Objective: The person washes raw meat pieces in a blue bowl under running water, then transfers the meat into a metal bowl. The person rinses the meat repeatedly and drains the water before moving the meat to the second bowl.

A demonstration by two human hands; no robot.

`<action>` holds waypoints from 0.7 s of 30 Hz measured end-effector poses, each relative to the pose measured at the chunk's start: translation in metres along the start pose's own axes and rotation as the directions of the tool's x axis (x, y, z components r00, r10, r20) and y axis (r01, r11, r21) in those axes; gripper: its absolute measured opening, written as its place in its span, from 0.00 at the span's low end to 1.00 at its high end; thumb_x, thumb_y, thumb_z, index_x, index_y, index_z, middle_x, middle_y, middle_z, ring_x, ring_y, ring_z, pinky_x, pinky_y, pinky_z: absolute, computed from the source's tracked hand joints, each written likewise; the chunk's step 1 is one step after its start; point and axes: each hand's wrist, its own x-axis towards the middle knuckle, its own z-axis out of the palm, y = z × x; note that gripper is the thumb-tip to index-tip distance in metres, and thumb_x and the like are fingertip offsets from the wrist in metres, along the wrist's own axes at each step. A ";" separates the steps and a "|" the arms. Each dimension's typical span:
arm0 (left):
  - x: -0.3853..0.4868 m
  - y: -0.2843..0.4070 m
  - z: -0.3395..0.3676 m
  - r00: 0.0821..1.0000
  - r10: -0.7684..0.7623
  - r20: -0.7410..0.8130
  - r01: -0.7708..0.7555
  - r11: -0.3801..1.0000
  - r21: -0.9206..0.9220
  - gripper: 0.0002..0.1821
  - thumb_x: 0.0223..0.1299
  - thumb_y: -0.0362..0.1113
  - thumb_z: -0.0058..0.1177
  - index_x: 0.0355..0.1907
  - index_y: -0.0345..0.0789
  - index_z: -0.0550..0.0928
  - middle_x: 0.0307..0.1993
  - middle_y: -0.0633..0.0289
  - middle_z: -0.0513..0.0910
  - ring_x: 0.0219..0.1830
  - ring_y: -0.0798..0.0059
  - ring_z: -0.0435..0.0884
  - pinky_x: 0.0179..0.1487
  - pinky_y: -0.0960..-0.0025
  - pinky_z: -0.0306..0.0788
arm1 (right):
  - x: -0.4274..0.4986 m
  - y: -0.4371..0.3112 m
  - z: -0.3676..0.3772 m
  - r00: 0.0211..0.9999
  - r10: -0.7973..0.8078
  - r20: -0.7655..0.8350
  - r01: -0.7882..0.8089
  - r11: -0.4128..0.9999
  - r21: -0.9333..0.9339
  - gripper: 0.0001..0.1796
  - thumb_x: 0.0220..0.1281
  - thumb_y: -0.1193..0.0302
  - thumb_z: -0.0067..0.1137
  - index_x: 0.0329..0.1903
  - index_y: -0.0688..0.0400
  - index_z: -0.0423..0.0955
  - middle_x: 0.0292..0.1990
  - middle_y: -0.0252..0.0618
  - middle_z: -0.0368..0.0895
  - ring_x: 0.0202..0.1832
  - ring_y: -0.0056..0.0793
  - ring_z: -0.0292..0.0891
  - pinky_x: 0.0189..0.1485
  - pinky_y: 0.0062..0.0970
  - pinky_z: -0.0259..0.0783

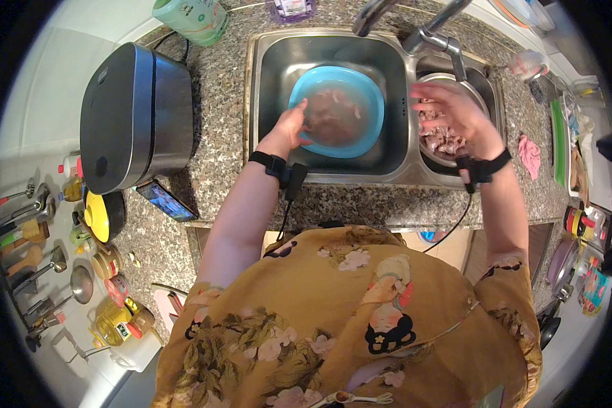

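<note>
A light blue plastic basin (375, 137) stands in the left bowl of a stainless steel double sink (398, 158), holding cloudy water with pinkish raw meat (336, 115) under it. At its left rim rests my left hand (291, 125), fingers spread, thumb over the edge. My right hand (451, 115), slightly blurred, is spread above a round metal bowl (477, 92) in the smaller right sink bowl. Pieces of raw meat (443, 143) lie in that metal bowl, partly hidden by the hand. Nothing shows in either hand's grasp.
A chrome faucet (426, 38) reaches over the sink from behind. Left of the sink stand a dark rice cooker (132, 117) and a propped phone (166, 201). A pink cloth (529, 156) lies on the granite counter at right. A green container (191, 20) is at back left.
</note>
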 end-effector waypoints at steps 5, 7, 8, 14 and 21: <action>0.014 0.010 0.007 0.993 -0.088 0.077 0.090 0.996 -0.016 0.37 0.72 0.57 0.37 0.75 0.42 0.49 0.76 0.54 0.44 0.75 0.48 0.45 0.65 0.33 0.57 | 0.110 0.020 0.084 0.997 0.062 0.041 -0.032 0.856 -0.516 0.26 0.62 0.54 0.56 0.62 0.46 0.70 0.54 0.38 0.75 0.57 0.38 0.72 0.45 0.41 0.76; 0.024 0.011 0.012 0.997 -0.035 0.074 0.029 0.996 0.082 0.35 0.71 0.54 0.40 0.74 0.42 0.52 0.73 0.54 0.53 0.73 0.51 0.52 0.62 0.37 0.60 | 0.182 0.059 0.089 0.981 -0.005 0.192 0.152 0.628 -0.763 0.28 0.60 0.54 0.58 0.63 0.47 0.69 0.60 0.44 0.70 0.62 0.45 0.67 0.55 0.46 0.72; 0.034 0.008 0.012 0.995 -0.002 0.098 -0.009 0.994 0.108 0.34 0.71 0.53 0.40 0.74 0.42 0.54 0.72 0.55 0.56 0.72 0.52 0.54 0.61 0.38 0.61 | 0.200 0.075 0.099 0.983 -0.042 0.179 0.175 0.514 -0.839 0.28 0.60 0.54 0.58 0.62 0.46 0.69 0.61 0.45 0.68 0.63 0.46 0.65 0.57 0.48 0.69; 0.129 -0.031 -0.007 0.941 0.288 0.178 -0.318 0.572 0.756 0.25 0.62 0.28 0.43 0.64 0.34 0.68 0.59 0.57 0.76 0.60 0.59 0.73 0.60 0.64 0.67 | 0.237 0.093 0.146 0.950 -0.079 0.301 0.304 0.028 -0.952 0.27 0.57 0.53 0.58 0.61 0.42 0.71 0.62 0.42 0.67 0.66 0.47 0.61 0.63 0.64 0.58; 0.171 -0.060 0.009 0.977 0.129 0.170 -0.194 0.870 0.453 0.24 0.59 0.29 0.48 0.61 0.35 0.73 0.59 0.54 0.77 0.60 0.60 0.74 0.61 0.63 0.67 | 0.250 0.115 0.100 0.971 0.057 0.234 0.225 0.126 -0.966 0.25 0.60 0.52 0.55 0.60 0.44 0.72 0.60 0.45 0.68 0.61 0.52 0.67 0.64 0.49 0.64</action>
